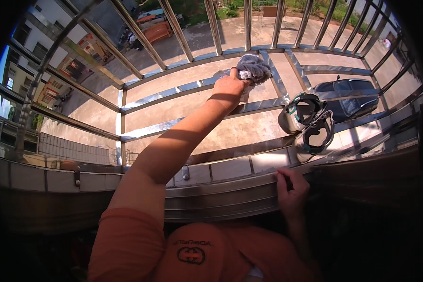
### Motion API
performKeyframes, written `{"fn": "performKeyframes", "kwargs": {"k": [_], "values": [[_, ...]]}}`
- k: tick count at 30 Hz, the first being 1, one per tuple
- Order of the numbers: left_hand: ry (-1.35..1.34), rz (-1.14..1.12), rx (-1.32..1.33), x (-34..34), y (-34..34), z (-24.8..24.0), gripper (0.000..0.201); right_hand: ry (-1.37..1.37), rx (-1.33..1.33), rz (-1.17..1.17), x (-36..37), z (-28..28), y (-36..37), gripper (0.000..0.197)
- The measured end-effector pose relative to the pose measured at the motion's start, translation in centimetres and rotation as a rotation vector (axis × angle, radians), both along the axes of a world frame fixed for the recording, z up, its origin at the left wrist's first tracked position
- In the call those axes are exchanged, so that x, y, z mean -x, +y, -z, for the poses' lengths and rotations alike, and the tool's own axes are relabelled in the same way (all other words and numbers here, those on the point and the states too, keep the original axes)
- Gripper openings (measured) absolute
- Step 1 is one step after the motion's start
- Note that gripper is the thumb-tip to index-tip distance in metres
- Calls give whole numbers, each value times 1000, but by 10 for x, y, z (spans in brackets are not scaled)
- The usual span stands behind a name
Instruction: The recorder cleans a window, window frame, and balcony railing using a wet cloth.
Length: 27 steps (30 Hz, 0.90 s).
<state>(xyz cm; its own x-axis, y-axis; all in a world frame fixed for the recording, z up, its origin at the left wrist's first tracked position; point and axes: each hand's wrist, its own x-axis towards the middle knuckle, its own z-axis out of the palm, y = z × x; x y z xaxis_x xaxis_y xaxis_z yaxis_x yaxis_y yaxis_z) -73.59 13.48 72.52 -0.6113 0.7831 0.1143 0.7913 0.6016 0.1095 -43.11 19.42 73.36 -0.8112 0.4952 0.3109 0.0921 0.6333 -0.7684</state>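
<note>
My left arm reaches out over a guard of shiny metal bars. In my left hand (230,87) is a bunched grey cloth (254,69), pressed on the flat bars near the far upright bars. The fingers are closed on the cloth and partly hidden by it. My right hand (293,190) is close to my body at the inner edge of the window frame (221,199). Its fingers are curled, with the tips drawn together at the frame; nothing shows between them. A pair of pale shoes (308,124) with dark openings stands on the bars, beyond my right hand.
Upright metal bars (211,28) fence the far side and both ends. Flat rails (169,96) with gaps between them form the cage floor. A tiled ledge (230,168) runs inside it. Far below are a concrete yard and a dark car (348,96).
</note>
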Motion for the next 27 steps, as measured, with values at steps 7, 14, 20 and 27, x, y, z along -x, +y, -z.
{"fn": "performKeyframes", "kwargs": {"k": [7, 14, 20, 27], "values": [[146, -248, -138, 27, -194, 18, 44, 13, 66, -36, 3, 2, -1, 7], [190, -666, 137, 41, -299, 5, 51, -5, -237, -13, 8, -4, -7, 7], [-831, -198, -732, -14, -162, -41, 54, -38, -270, 17, 7, -3, -7, 7], [-374, 208, -29, -38, 11, -25, 56, 0, -242, -7, 11, 7, -8, 8]]}}
